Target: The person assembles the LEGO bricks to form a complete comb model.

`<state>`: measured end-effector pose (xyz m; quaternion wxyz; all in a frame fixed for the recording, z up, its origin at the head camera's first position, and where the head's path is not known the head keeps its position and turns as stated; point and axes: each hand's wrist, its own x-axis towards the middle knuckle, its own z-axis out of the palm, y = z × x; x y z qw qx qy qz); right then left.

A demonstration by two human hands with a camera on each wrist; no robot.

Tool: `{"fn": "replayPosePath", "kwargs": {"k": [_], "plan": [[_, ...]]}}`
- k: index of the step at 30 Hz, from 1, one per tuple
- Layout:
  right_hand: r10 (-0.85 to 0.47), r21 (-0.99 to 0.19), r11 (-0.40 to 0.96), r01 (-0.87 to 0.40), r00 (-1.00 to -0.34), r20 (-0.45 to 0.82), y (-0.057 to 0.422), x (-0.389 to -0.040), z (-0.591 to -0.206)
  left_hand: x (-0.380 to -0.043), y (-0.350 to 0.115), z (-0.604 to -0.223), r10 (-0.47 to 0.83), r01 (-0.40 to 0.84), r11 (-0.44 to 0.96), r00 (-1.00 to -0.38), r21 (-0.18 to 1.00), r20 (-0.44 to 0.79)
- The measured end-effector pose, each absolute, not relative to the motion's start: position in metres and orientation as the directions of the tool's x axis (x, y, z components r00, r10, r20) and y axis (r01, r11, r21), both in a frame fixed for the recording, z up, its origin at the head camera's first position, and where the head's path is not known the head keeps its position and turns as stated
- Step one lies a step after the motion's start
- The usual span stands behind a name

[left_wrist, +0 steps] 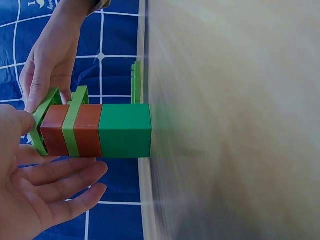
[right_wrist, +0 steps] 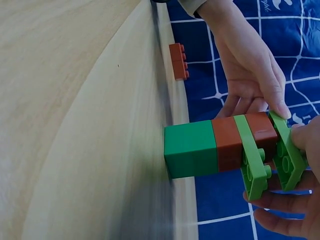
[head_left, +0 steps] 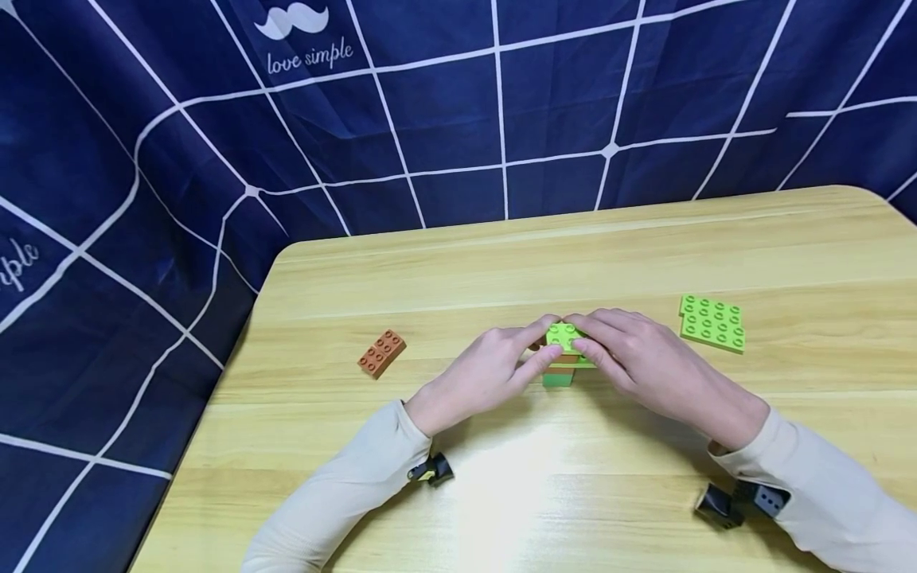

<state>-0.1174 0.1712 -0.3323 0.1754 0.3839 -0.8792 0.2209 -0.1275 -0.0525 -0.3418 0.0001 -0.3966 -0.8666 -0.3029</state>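
Observation:
A small tower of toy building bricks stands on the table between both hands. Its base is a dark green block (left_wrist: 125,131), topped by a reddish-brown brick (left_wrist: 88,131), a light green plate (left_wrist: 73,125) and a second reddish-brown brick (left_wrist: 54,130). On top sits another light green plate (head_left: 563,336), tilted against the brick beneath it in both wrist views. My left hand (head_left: 487,368) holds this top plate at its left side with thumb and forefinger, other fingers extended beside the tower. From the right, my right hand (head_left: 641,358) grips the same plate.
Left of the tower lies a reddish-brown studded piece (head_left: 382,354). Light green studded plates (head_left: 712,322) lie to the right. A dark blue curtain (head_left: 458,199) with white lines hangs behind the wooden table (head_left: 458,278). Black cameras (head_left: 433,469) sit at the wrists.

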Motion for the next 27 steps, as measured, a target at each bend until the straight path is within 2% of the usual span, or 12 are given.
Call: {"fn": "replayPosePath", "kwargs": {"k": [27], "plan": [[-0.597,-0.252,0.608,-0.753,-0.642,0.481,0.1714,-0.1164,-0.3327,-0.1264,-0.0522,-0.3434,0.686,0.693,0.497,-0.682,0.523,0.252]]}}
